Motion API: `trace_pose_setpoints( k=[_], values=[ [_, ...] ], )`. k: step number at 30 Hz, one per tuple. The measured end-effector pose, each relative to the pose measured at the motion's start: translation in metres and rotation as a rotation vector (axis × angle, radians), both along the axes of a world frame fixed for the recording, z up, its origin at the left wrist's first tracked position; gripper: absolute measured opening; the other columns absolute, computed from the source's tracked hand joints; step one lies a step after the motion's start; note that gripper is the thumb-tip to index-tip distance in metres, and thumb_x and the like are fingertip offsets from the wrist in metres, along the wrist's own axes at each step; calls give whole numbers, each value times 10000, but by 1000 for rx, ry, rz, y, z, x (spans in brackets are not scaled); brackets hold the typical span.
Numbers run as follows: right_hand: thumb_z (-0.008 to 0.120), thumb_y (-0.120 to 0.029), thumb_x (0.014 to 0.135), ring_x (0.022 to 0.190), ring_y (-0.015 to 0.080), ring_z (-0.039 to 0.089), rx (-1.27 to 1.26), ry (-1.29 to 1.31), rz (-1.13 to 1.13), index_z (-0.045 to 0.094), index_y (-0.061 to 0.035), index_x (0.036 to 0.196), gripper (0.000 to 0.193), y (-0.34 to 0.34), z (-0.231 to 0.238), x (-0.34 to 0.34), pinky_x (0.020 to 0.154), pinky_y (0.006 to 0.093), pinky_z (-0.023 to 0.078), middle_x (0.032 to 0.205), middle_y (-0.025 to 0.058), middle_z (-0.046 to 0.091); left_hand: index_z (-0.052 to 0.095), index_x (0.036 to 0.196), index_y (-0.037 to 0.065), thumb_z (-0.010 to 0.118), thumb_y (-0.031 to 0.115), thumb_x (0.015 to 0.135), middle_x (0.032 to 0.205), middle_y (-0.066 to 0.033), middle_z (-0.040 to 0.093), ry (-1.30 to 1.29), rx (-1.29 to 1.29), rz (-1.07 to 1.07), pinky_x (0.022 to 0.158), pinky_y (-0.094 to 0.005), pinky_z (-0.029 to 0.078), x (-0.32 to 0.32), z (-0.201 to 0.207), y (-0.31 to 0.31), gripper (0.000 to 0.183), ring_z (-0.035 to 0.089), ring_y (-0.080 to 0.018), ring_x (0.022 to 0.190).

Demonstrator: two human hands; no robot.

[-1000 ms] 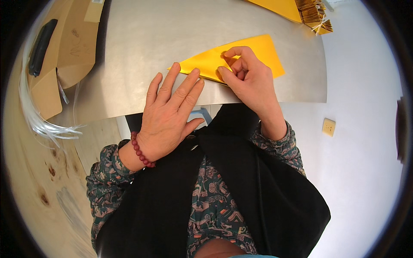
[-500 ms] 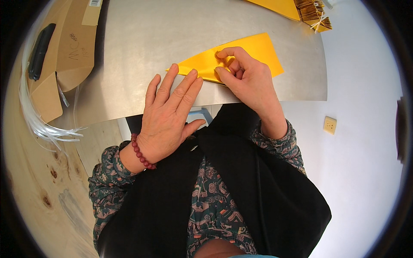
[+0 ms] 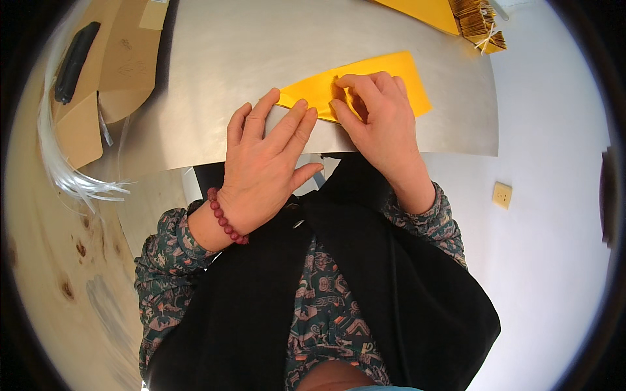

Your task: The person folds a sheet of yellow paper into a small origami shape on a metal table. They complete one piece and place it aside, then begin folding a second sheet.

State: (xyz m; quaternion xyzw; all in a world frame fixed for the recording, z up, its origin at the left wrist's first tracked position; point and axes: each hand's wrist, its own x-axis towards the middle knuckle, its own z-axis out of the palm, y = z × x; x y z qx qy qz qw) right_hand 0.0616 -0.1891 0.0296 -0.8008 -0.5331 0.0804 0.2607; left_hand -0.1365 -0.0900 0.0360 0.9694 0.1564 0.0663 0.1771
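A sheet of shiny gold paper (image 3: pixel 391 65) lies slantwise on the metal tabletop, narrow at its left end and wide at its right. My left hand (image 3: pixel 264 166) is stretched out with its fingers apart, the fingertips resting on the paper's narrow end. A string of dark red beads circles that wrist. Over the middle of the sheet, my right hand (image 3: pixel 386 124) curls its thumb and forefinger around a raised, bent part of the paper. Its other fingers are folded in, and the palm hides some of the sheet.
A metal-topped table (image 3: pixel 228 45) spans the space ahead. At left stands an open cardboard box (image 3: pixel 127 72) with a black rolled bundle (image 3: pixel 78 62) and white plastic strands (image 3: pixel 72 173) hanging down. Far right are more gold sheets (image 3: pixel 424 12) and a tied stack of folded gold paper (image 3: pixel 479 26).
My left fingertips and the paper's narrow end have shifted slightly to the right. The right hand's fingers have closed in a little on the bent paper. The whole view has turned slightly.
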Motion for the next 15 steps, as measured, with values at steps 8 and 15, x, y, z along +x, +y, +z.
trace_pose_setpoints(
  k=[8,15],
  values=[
    [750,-216,899,1298,283,563,8,-163,266,643,-57,1326,467,-13,-3,-32,1160,553,336,1365,89,639,598,1438,71,790,331,848,1484,-81,560,-33,81,17,1179,-525,325,-2,-9,3,672,420,-371,1431],
    [759,-336,893,1455,244,449,-71,-248,300,551,-96,1471,659,-46,-23,-20,1234,643,187,1529,36,536,583,1444,63,792,330,862,1483,-105,558,-20,140,19,1175,-534,348,-4,-21,10,673,427,-391,1428]
  ],
)
